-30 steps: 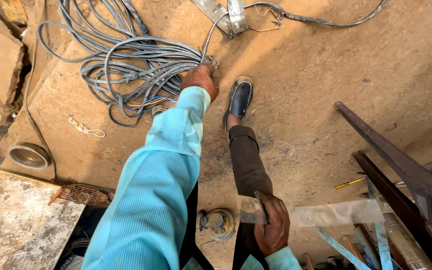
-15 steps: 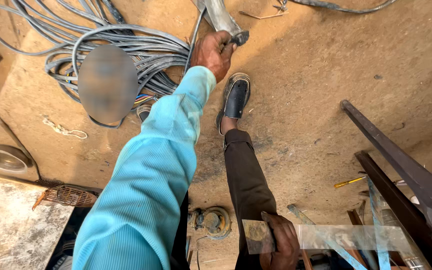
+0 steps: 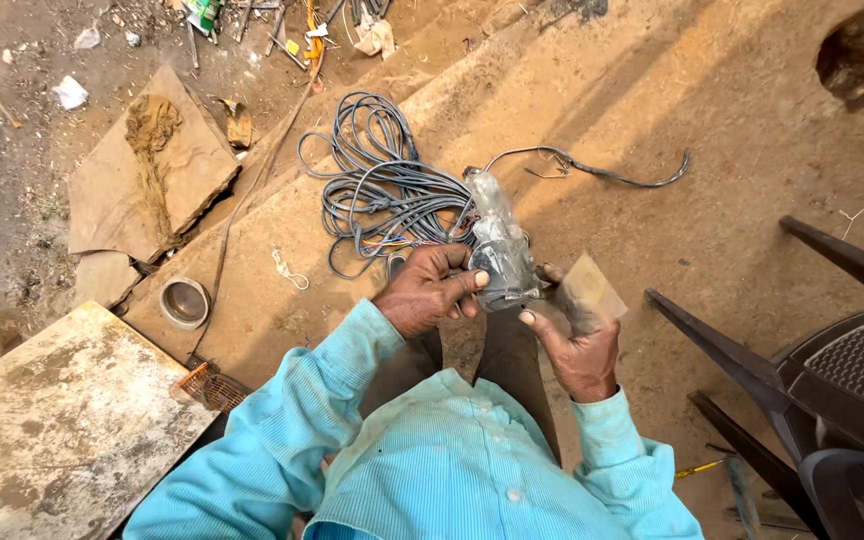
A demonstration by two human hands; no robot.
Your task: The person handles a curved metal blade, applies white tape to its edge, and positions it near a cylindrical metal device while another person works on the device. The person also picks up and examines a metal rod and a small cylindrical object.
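Nearest to us, we are seeing our own light blue ribbed shirt (image 3: 452, 470), its sleeves running out to both hands. At near left a flat stone slab (image 3: 62, 430), pale and mottled, is lying on the ground. At near right a dark plastic chair (image 3: 842, 390) with a woven-pattern seat is standing, its thin legs reaching left over the dirt.

Our right hand (image 3: 577, 350) is curling partly shut, thumb and fingers pinching a small tan sheet (image 3: 592, 295), flat and roughly square, with a dull, gritty-looking face. Its fingertips are also sitting just against the tool's near end.

Our left hand (image 3: 427, 290) is wrapping firmly around a grey power tool (image 3: 497, 245), fingers closing over its near half. The tool is held in the middle of the view between both hands, above the ground. Its body is long, rounded and dusty, with a paler far end.

Just beyond it, a bundle of grey cable (image 3: 382, 195) is lying in loose loops on the sandy brown ground, with a few orange strands showing. One dark cord (image 3: 602, 170) is trailing off to the right.

Further left, a small round metal bowl (image 3: 184, 302) is sitting on the dirt. Beyond it a flat, cracked brown slab (image 3: 142, 180) is lying. At the far edge, scattered debris (image 3: 282, 25) is too small to tell apart.
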